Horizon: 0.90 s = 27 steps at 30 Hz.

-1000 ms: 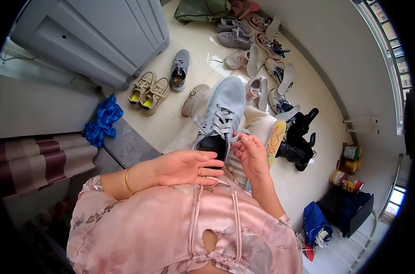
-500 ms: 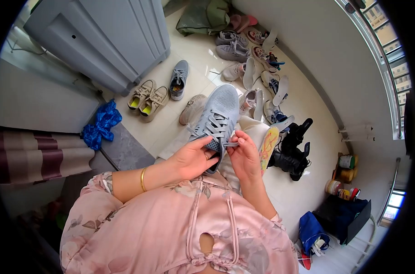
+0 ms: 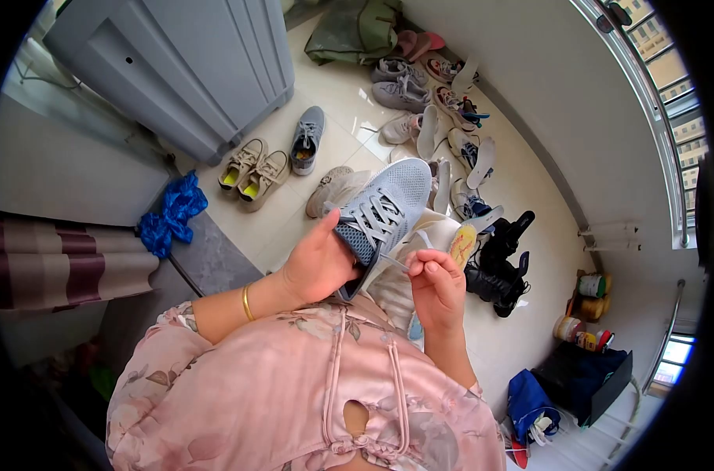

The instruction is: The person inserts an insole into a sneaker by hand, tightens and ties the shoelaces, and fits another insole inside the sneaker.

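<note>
The blue bag [image 3: 524, 392], at the lower right, contains white items [image 3: 541, 428]. Tan shoes [image 3: 264, 174] stand beside a second gray shoe [image 3: 307, 141] on the tile floor [image 3: 333, 86]. The gray shoe [image 3: 395, 200] is held above the lap, toe angled away. Left hand [image 3: 316, 263]: fingers closed around its heel side. Right hand [image 3: 438, 286]: raised, fingertips narrowed, pinching a lace [image 3: 395, 263].

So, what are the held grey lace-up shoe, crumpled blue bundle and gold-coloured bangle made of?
Grey shoe: matte mesh or knit upper, likely synthetic; fine holes show.
Blue bundle: probably glossy plastic film; sharp creases catch light.
Bangle: looks like polished metal; bright highlights. Solid or plated, can't tell.
</note>
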### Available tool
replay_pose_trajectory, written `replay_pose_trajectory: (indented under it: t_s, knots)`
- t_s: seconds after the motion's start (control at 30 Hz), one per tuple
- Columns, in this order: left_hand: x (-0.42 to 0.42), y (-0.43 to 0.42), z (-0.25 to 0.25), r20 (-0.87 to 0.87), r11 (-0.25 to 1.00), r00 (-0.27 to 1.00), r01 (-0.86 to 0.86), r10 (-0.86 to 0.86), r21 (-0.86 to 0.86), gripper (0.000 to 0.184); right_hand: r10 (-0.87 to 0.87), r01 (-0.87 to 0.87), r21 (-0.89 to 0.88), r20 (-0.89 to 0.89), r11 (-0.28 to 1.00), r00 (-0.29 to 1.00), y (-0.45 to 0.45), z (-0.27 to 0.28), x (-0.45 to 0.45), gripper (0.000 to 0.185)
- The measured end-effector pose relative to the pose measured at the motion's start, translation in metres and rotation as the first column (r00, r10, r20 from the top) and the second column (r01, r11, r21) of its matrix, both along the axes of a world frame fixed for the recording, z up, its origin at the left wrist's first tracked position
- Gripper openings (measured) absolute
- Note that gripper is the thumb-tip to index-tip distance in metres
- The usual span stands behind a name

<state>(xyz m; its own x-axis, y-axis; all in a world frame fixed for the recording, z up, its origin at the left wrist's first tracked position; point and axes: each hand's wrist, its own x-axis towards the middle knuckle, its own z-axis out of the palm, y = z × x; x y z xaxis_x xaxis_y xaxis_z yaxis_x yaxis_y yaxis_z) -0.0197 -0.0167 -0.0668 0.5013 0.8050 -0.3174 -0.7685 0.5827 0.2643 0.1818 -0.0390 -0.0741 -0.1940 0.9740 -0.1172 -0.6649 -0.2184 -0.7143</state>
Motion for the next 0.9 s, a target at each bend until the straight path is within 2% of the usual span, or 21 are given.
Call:
replay_pose_trajectory:
  t_s: [0.1, 0.2, 0.23, 0.3, 0.37, 0.4, 0.43, 0.5, 0.53, 0.63, 0.67, 0.77, 0.8, 0.9]
  knots:
    - [-0.005, 0.0, 0.002, -0.065, 0.997, 0.997, 0.056, -0.051, 0.062, 0.069, 0.035, -0.038, 0.072, 0.038, 0.997, 0.999, 0.006, 0.015, -0.002, 0.022]
    - [-0.007, 0.004, -0.01, -0.075, 0.992, 0.99, 0.122, -0.122, -0.006, 0.071, 0.123, -0.145, 0.184, 0.126, 0.972, 0.984, 0.01, 0.029, -0.013, 0.023]
    - [-0.007, 0.003, -0.013, -0.048, 0.993, 0.992, 0.116, -0.116, 0.002, 0.065, 0.153, -0.189, 0.225, 0.165, 0.956, 0.974, 0.01, 0.031, -0.019, 0.023]
    - [-0.003, -0.002, -0.018, 0.013, 0.994, 0.994, 0.104, -0.104, 0.016, 0.054, 0.116, -0.163, 0.164, 0.266, 0.973, 0.957, 0.021, 0.026, -0.026, 0.023]
    - [0.001, -0.009, -0.035, -0.068, 0.985, 0.986, 0.16, -0.155, 0.066, 0.046, 0.079, -0.121, 0.08, 0.4, 0.989, 0.913, 0.045, 0.021, -0.031, 0.023]
    - [0.002, -0.011, -0.041, -0.111, 0.978, 0.978, 0.187, -0.177, 0.09, 0.044, 0.073, -0.113, 0.04, 0.542, 0.993, 0.837, 0.057, 0.019, -0.036, 0.019]
    - [0.002, -0.01, -0.043, -0.151, 0.972, 0.966, 0.221, -0.208, 0.076, 0.044, 0.044, -0.191, 0.118, 0.734, 0.974, 0.677, 0.064, 0.018, -0.043, 0.018]
    - [0.003, -0.008, -0.043, -0.228, 0.956, 0.935, 0.289, -0.273, 0.043, 0.048, -0.103, -0.384, 0.199, 0.961, 0.902, 0.257, 0.075, 0.016, -0.058, 0.019]
    - [0.008, -0.01, -0.038, -0.259, 0.975, 0.944, 0.219, -0.204, 0.03, 0.037, -0.086, -0.452, 0.081, 0.996, 0.889, 0.01, 0.078, 0.022, -0.066, 0.022]
    - [0.009, -0.01, -0.029, -0.314, 0.975, 0.931, 0.214, -0.188, 0.051, 0.035, -0.122, -0.658, 0.094, 0.993, 0.747, 0.003, 0.085, 0.012, -0.079, 0.024]
    - [0.005, -0.01, -0.037, -0.268, 0.977, 0.943, 0.211, -0.196, 0.029, 0.039, -0.057, -0.655, 0.174, 0.979, 0.736, 0.196, 0.087, 0.012, -0.082, 0.023]
    - [-0.007, -0.008, -0.056, -0.152, 0.98, 0.968, 0.201, -0.199, -0.003, 0.046, 0.016, -0.288, 0.263, 0.713, 0.921, 0.701, 0.085, 0.004, -0.074, 0.021]
    - [-0.01, -0.008, -0.049, -0.13, 0.981, 0.973, 0.192, -0.19, 0.007, 0.045, 0.117, -0.245, 0.126, 0.618, 0.961, 0.778, 0.081, 0.019, -0.065, 0.017]
    - [-0.013, -0.011, -0.051, -0.063, 0.984, 0.982, 0.179, -0.179, 0.003, 0.042, 0.105, -0.167, 0.052, 0.589, 0.985, 0.801, 0.072, 0.015, -0.055, 0.017]
